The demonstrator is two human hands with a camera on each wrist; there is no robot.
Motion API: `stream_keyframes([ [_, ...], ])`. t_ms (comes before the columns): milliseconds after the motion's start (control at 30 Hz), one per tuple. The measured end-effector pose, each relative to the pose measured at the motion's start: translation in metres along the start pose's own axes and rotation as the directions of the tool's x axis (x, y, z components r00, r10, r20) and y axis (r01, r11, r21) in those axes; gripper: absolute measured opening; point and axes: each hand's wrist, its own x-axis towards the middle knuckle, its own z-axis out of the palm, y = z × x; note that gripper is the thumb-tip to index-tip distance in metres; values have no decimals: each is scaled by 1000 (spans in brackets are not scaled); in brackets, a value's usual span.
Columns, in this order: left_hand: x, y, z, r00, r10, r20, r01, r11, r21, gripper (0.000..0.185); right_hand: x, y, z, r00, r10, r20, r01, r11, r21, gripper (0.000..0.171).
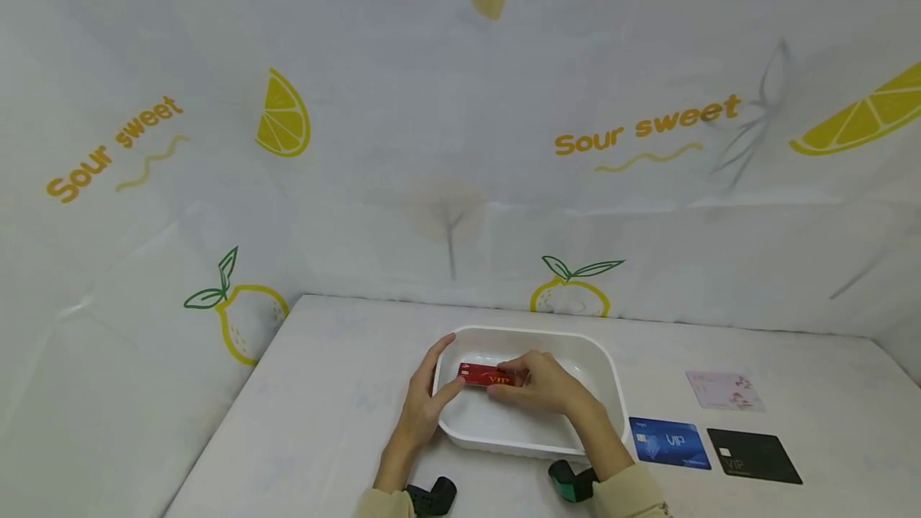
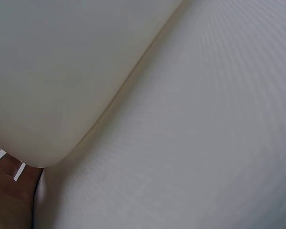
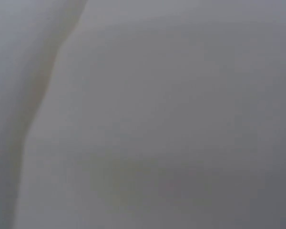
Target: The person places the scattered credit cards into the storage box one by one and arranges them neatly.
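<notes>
A white tray [image 1: 613,378] stands on the table in the head view. My right hand [image 1: 543,384] pinches the right end of a red card [image 1: 480,376] marked VIP, held flat just inside the tray. My left hand [image 1: 424,400] rests at the tray's left rim, fingers fairly straight and thumb touching the card's left end. The left wrist view shows only the tray's outer wall [image 2: 62,71] close up on the table [image 2: 205,143]. The right wrist view is a grey blur.
To the right of the tray lie a blue VIP card [image 1: 669,443], a black card [image 1: 753,456] and, farther back, a pale pink card [image 1: 723,390]. A lemon-printed cloth [image 1: 460,142] walls the back and left. The table's left edge runs diagonally.
</notes>
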Motion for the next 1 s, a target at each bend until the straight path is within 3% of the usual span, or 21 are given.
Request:
stream_keyframes([
  [400, 1, 1, 0, 1000, 5, -1, -5, 999, 38, 64, 0, 1, 4, 999, 35, -14, -35, 999, -6, 53],
  [1000, 1, 0, 1, 1000, 6, 11, -6, 1000, 8, 65, 0, 0, 4, 998, 46, -32, -46, 999, -16, 54],
])
